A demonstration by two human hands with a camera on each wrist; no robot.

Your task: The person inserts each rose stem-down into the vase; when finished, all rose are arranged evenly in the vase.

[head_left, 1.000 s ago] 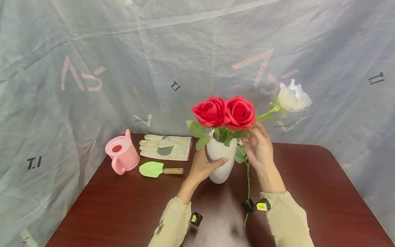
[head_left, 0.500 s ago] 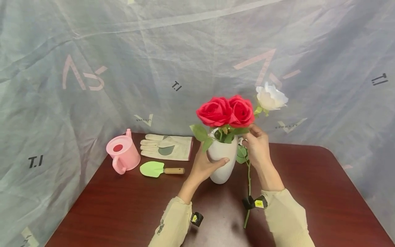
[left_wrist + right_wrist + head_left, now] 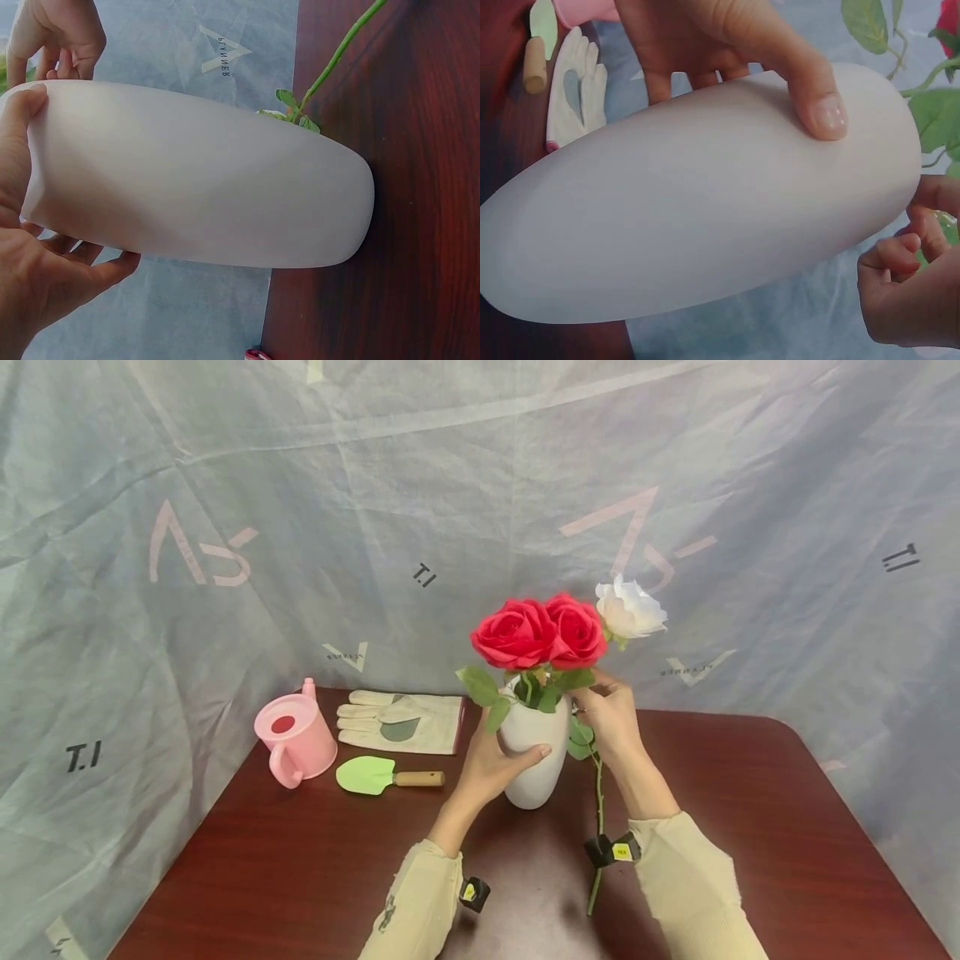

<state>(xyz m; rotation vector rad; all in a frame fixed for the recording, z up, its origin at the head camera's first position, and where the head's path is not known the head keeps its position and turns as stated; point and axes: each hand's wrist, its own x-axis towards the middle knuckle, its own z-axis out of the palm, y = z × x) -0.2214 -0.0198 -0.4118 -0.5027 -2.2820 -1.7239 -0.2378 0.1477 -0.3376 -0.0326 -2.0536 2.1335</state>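
My left hand (image 3: pixel 491 764) grips the white vase (image 3: pixel 534 760), its thumb across the front and its fingers round the far side. Two red roses (image 3: pixel 513 635) with green leaves stand in the vase mouth. At the right side of the rim my right hand (image 3: pixel 617 722) pinches the stem of a white rose (image 3: pixel 632 610); the bloom leans out to the right behind the red ones. The stem's lower part is hidden by the vase and fingers. In the right wrist view the curled right hand (image 3: pixel 907 292) is close against the rim.
Another green stem (image 3: pixel 599 793) with leaves lies on the table (image 3: pixel 750 827), right of the vase. On the left are a pink watering can (image 3: pixel 300 739), a work glove (image 3: pixel 408 722) and a green trowel (image 3: pixel 367 774). A grey cloth backdrop (image 3: pixel 375 527) hangs behind.
The white rose has swung left and slightly down, towards the red roses, with my right hand moving left to the vase rim. My left hand keeps its grip on the vase.
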